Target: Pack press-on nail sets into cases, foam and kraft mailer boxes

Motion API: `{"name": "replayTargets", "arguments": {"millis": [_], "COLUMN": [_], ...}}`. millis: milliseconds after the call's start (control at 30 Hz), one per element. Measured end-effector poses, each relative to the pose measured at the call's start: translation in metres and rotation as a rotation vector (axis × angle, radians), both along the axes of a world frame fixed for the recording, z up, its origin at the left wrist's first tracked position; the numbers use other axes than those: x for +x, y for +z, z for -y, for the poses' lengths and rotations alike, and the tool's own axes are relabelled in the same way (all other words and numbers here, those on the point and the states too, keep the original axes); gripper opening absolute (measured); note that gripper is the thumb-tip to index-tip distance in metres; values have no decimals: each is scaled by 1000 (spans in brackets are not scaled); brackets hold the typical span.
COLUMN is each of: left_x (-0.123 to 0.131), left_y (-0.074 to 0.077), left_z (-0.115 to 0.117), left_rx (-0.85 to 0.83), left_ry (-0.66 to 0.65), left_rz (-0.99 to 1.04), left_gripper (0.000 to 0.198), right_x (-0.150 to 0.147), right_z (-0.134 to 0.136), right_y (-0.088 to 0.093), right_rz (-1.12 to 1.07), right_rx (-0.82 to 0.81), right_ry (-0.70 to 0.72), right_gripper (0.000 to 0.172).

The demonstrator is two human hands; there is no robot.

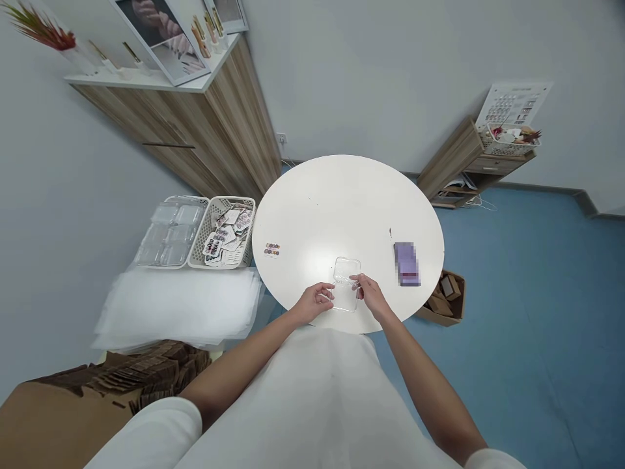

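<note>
A clear plastic case (346,298) lies unfolded near the front edge of the round white table (342,195), its smaller lid part toward the far side. My left hand (315,302) grips the case's left edge between thumb and fingers. On the other side, my right hand (367,292) holds the right edge close to the hinge. Left on the table is a small sheet of coloured nail-like pieces (272,249). A purple stack (408,264), partly pixelated, rests to the right, with a tiny dark item (390,232) beyond it.
Left of the table stand a basket of printed cards (227,234), a basket of clear cases (170,234) and translucent sheets (178,306). Brown cardboard (63,423) is at lower left. An open carton (442,299) sits below the table's right edge. Cabinets (244,117) stand behind.
</note>
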State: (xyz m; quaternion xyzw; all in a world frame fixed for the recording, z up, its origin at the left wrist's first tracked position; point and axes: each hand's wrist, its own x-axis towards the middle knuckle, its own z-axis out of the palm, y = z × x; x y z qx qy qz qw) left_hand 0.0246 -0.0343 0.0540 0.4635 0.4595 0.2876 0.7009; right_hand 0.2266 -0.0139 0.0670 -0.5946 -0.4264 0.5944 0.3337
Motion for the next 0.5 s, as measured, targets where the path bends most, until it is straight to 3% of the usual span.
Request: {"name": "replayTargets", "arguments": {"millis": [233, 500], "left_x": [3, 10], "left_y": [-15, -51], "left_z": [-3, -6], "left_rx": [-28, -84], "left_ry": [115, 208], "left_rz": [-95, -226], "left_gripper": [42, 34], "right_x": [-1, -14], "right_z": [26, 52], "right_y": [-19, -45], "right_rz": [51, 116], "right_rx": [-21, -119], "right_ry": [-100, -70], "right_gripper": [46, 50]}}
